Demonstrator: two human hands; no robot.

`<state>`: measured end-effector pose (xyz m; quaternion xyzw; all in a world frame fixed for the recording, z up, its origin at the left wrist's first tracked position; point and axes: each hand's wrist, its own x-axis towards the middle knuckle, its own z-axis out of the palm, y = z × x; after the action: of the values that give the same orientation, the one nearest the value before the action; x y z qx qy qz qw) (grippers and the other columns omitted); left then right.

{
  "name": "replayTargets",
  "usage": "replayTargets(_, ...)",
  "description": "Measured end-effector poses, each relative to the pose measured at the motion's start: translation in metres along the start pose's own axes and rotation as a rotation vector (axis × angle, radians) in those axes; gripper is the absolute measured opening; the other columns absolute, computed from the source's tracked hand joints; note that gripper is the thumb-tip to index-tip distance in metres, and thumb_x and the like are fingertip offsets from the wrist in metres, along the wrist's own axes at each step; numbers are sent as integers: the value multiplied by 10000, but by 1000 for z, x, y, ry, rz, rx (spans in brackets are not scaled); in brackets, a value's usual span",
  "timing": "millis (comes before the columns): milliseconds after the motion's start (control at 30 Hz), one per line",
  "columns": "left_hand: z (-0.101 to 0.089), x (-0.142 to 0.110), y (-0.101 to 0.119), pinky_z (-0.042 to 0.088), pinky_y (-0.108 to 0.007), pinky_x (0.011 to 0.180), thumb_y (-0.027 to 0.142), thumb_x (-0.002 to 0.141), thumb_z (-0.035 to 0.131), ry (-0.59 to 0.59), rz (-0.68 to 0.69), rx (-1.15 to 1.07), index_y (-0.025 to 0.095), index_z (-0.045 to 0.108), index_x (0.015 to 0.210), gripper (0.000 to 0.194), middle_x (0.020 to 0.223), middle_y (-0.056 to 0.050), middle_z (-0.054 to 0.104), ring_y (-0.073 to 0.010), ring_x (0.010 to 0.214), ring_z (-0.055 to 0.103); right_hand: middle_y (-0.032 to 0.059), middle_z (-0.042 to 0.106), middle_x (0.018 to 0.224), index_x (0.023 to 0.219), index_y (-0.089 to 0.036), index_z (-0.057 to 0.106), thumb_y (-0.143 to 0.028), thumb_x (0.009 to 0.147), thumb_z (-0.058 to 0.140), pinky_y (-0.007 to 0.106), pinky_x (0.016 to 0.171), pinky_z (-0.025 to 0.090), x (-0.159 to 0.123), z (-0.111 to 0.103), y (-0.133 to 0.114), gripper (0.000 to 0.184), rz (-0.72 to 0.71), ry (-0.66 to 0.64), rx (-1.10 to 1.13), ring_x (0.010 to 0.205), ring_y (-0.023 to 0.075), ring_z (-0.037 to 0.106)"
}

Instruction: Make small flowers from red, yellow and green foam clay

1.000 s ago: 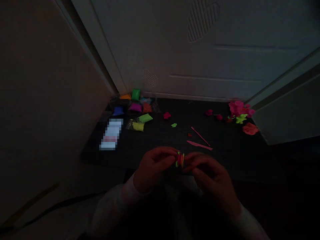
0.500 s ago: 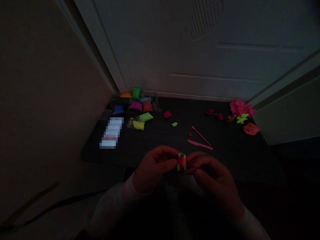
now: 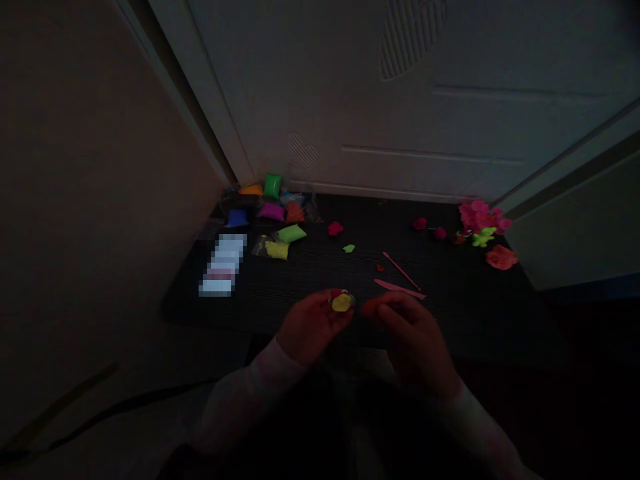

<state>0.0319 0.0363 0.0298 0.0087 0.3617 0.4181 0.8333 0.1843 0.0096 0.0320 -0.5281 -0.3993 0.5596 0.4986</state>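
My left hand [image 3: 307,327] holds a small modelling-clay piece [image 3: 342,303] between its fingertips, just above the table's front edge. A yellow face of the piece shows, with red and green at its rim. Just to its right is my right hand [image 3: 417,337], fingers drawn together and apart from the piece. Whatever is in those fingers, if anything, cannot be made out in the dim light. Beyond this hand lie a pink plastic knife [image 3: 399,289], a thin pink modelling tool [image 3: 401,271] and a small red clay bit [image 3: 380,268].
On the dark table [image 3: 310,273], packets of coloured clay [image 3: 273,212] crowd the back left beside a blurred-out pale panel [image 3: 223,265]. A green clay leaf [image 3: 349,249] and a crimson clay piece [image 3: 335,229] lie mid-table. Pink flowers [image 3: 481,217] and a coral flower [image 3: 501,257] stand at right.
My right hand has come away from the clay piece. My left hand has moved the piece left and a little up, turning its yellow face into view.
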Motion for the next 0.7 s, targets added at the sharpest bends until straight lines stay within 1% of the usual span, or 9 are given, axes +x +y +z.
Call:
replayTargets(67, -6, 8, 1, 473, -281, 793, 199, 776, 446, 81, 53, 73, 108, 599, 693, 197, 720, -44, 626, -120, 724, 605, 1, 658, 776, 779, -208, 570, -354, 712, 579, 257, 644, 454, 12, -3, 12, 161, -22, 42, -188, 707, 130, 591)
replayTargets(100, -10, 12, 2, 469, -291, 808, 223, 777, 447, 99, 105, 154, 104, 598, 697, 208, 725, -48, 623, -122, 734, 604, 16, 663, 801, 788, -197, 567, -374, 722, 556, 271, 655, 456, 18, -5, 18, 189, -27, 36, -312, 725, 142, 599)
replayTargets(133, -14, 15, 3, 463, -303, 824, 242, 767, 467, 102, 165, 258, 104, 597, 708, 199, 747, -50, 623, -127, 754, 603, 31, 666, 804, 782, -186, 569, -381, 722, 548, 280, 659, 454, 23, -7, 24, 205, -31, 36, -372, 731, 153, 604)
replayTargets(200, -22, 22, 6, 441, -321, 857, 242, 706, 562, 99, 263, 449, 112, 603, 765, 148, 796, -44, 624, -140, 798, 599, 44, 666, 787, 774, -176, 576, -389, 719, 541, 290, 655, 448, 30, -10, 33, 223, -37, 34, -469, 715, 166, 604)
replayTargets(267, -30, 28, 11, 419, -333, 873, 199, 614, 662, 103, 292, 572, 132, 607, 836, 238, 799, -24, 626, -148, 808, 596, 38, 657, 745, 779, -178, 586, -397, 712, 544, 289, 634, 437, 34, -11, 38, 233, -54, 42, -545, 675, 167, 593)
replayTargets(333, -34, 34, 16, 413, -343, 863, 185, 566, 701, 106, 288, 663, 149, 604, 879, 330, 766, -10, 624, -149, 788, 596, 27, 641, 701, 794, -185, 596, -411, 713, 539, 284, 608, 421, 36, -11, 40, 247, -84, 47, -630, 634, 162, 574)
replayTargets(433, -34, 43, 24, 435, -342, 814, 169, 552, 695, 78, 298, 782, 164, 577, 902, 369, 774, -8, 622, -152, 779, 602, 24, 623, 683, 796, -192, 607, -415, 732, 510, 285, 595, 405, 38, -10, 41, 251, -133, 43, -736, 613, 160, 550)
replayTargets(567, -28, 54, 34, 468, -319, 681, 153, 586, 622, 55, 347, 934, 166, 514, 882, 316, 750, -3, 608, -145, 707, 603, 39, 625, 767, 776, -198, 609, -384, 756, 485, 302, 654, 409, 40, -13, 43, 224, -203, 19, -824, 696, 173, 555)
replayTargets(700, -25, 66, 44, 431, -300, 716, 170, 574, 623, 41, 444, 1151, 164, 543, 757, 199, 737, -2, 612, -143, 732, 567, 47, 611, 804, 794, -196, 602, -347, 776, 470, 310, 684, 416, 41, -16, 46, 202, -266, -3, -871, 745, 178, 551)
